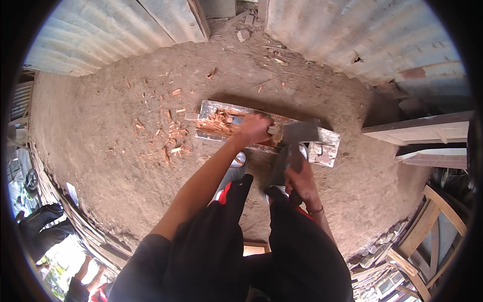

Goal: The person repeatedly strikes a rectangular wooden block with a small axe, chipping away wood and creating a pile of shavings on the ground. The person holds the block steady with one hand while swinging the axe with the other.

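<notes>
Wood plank (217, 124) lies splintered — left hand (255, 128) clenches a chisel (234, 121), right hand (301, 182) grips a broad-bladed tool (301, 132).

The ground is formed by bare brown earth (90, 136). The far side is bounded by a pale corrugated metal wall (115, 30) at the upper left, edged by a wooden post (199, 19), and by a second corrugated wall (372, 40) at the upper right, which is marked by brown stains. Between them a narrow gap is seen, with a loose stone (243, 35) near it. At the right, a panelled wooden piece (422, 132) is placed above a wooden frame (426, 234) with slanting bars. The lower-left edge is lined by thin wooden strips (103, 246), beyond which strong daylight is admitted.
</notes>
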Motion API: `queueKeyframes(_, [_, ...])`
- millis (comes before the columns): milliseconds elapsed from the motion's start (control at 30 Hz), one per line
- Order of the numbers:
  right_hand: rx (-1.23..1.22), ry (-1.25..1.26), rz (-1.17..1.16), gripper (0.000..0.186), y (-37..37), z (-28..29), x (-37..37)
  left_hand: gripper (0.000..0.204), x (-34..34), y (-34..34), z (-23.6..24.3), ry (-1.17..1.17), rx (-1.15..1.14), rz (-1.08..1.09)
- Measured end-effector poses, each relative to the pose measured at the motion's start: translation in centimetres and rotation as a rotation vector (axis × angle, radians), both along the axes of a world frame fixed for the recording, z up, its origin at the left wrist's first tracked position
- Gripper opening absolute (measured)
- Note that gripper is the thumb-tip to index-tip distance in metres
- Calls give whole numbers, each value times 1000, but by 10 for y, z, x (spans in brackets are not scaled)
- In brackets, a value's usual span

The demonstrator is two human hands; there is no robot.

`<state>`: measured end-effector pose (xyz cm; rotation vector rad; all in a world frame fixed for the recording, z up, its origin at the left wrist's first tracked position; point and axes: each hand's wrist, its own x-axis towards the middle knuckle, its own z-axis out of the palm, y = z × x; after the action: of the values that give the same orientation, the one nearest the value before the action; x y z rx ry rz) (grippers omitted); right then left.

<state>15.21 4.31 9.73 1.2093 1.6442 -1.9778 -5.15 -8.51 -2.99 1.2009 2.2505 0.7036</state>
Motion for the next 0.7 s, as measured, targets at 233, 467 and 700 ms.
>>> queueKeyframes(233, [-56,108,8,39,6,19,-9,46,-9,-3,13,55,134,109])
queueKeyframes(467, [-82,38,-177,36,20,30,25,39,1,-24,20,11,-74,88])
queueKeyframes(700, [0,53,-236,35,28,31,41,48,48,19,38,24,184,-162])
